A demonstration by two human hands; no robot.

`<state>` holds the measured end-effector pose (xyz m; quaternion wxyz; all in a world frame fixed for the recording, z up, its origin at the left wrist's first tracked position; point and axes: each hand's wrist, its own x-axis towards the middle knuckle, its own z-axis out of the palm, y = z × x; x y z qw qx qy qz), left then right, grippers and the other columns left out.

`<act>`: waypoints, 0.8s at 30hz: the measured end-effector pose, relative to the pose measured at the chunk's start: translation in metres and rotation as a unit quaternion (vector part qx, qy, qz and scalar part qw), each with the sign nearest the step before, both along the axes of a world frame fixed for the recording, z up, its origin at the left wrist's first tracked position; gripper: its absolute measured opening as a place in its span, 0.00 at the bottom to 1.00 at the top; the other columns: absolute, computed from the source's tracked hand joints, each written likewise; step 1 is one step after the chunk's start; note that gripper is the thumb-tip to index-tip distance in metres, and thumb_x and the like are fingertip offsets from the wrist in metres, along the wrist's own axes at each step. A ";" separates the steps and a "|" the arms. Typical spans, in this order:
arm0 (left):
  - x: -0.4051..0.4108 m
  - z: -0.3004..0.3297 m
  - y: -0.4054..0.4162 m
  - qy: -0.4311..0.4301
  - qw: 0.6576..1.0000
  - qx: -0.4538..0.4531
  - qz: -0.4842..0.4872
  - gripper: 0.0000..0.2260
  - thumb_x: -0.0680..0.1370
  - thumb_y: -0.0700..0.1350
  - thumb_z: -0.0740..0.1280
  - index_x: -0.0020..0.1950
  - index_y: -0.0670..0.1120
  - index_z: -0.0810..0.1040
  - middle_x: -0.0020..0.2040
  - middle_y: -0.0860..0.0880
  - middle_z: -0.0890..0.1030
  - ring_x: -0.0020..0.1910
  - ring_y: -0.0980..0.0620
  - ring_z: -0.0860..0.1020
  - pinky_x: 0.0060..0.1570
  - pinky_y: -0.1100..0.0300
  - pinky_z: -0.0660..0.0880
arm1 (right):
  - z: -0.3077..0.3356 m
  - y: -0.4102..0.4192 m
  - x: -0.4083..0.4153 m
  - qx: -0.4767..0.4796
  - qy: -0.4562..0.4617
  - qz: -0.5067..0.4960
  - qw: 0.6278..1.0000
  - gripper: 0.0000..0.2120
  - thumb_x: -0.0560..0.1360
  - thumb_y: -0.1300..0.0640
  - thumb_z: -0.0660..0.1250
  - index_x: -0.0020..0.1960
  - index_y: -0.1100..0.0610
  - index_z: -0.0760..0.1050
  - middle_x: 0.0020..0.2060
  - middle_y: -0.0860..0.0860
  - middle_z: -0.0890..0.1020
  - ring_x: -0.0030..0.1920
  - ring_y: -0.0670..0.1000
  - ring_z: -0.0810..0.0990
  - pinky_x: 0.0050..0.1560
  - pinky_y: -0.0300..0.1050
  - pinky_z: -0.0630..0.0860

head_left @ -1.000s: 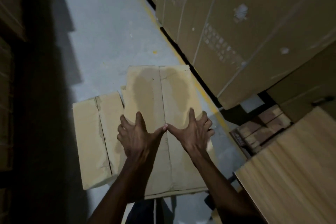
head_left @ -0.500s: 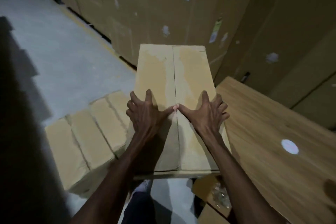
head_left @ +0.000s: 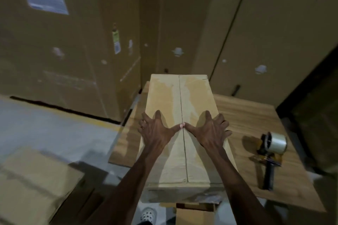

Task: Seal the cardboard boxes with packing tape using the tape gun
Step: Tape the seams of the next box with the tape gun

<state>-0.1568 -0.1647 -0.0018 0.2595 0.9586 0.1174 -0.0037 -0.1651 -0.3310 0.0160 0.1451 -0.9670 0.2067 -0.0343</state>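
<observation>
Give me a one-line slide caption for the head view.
Both hands, left and right, grip the unsealed box over the wooden table; tape gun idle.

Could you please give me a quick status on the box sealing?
Both hands gripping box, thumbs at untaped seam. Tape gun untouched on table, right of box.
</observation>
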 end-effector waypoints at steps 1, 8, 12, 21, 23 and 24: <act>0.011 -0.004 -0.011 0.001 1.000 0.009 -0.017 0.51 0.63 0.81 0.62 0.75 0.50 0.65 0.74 0.33 0.60 0.71 0.31 0.63 0.67 0.39 0.64 | -0.004 -0.011 0.006 -0.003 0.009 -0.015 1.000 0.52 0.63 0.20 0.65 0.77 0.50 0.63 0.74 0.64 0.60 0.72 0.67 0.60 0.67 0.65 0.61; 0.083 -0.020 -0.060 -0.001 0.986 0.080 -0.149 0.50 0.68 0.81 0.56 0.78 0.48 0.57 0.78 0.31 0.52 0.75 0.33 0.56 0.69 0.38 0.59 | -0.033 -0.055 0.036 -0.032 0.009 -0.055 0.998 0.42 0.69 0.21 0.58 0.74 0.45 0.65 0.75 0.60 0.60 0.70 0.66 0.61 0.65 0.66 0.63; 0.106 -0.025 -0.074 0.015 0.956 0.161 -0.246 0.45 0.77 0.73 0.44 0.82 0.41 0.44 0.81 0.37 0.40 0.80 0.38 0.38 0.72 0.29 0.41 | -0.033 -0.074 0.053 -0.028 0.011 -0.034 0.999 0.41 0.69 0.21 0.58 0.74 0.44 0.65 0.74 0.58 0.61 0.69 0.65 0.61 0.64 0.65 0.64; 0.120 -0.023 -0.116 0.013 0.916 0.203 -0.345 0.36 0.83 0.63 0.41 0.82 0.39 0.41 0.82 0.40 0.40 0.81 0.43 0.37 0.76 0.37 0.38 | -0.032 -0.147 0.102 -0.051 0.018 0.072 0.996 0.42 0.69 0.20 0.57 0.77 0.41 0.63 0.76 0.56 0.61 0.71 0.63 0.61 0.66 0.63 0.64; 0.122 -0.023 -0.120 0.010 0.915 0.207 -0.346 0.35 0.84 0.62 0.41 0.82 0.39 0.42 0.82 0.41 0.40 0.81 0.43 0.38 0.76 0.37 0.38 | -0.033 -0.151 0.107 -0.058 0.021 0.086 0.994 0.42 0.70 0.20 0.56 0.78 0.42 0.61 0.78 0.55 0.59 0.72 0.63 0.59 0.68 0.63 0.64; 0.123 -0.023 -0.122 0.011 0.912 0.213 -0.352 0.34 0.84 0.61 0.42 0.82 0.40 0.42 0.82 0.41 0.40 0.81 0.43 0.37 0.77 0.37 0.38 | -0.033 -0.151 0.108 -0.062 0.023 0.093 0.994 0.42 0.71 0.21 0.55 0.78 0.43 0.61 0.78 0.55 0.58 0.73 0.64 0.58 0.68 0.64 0.63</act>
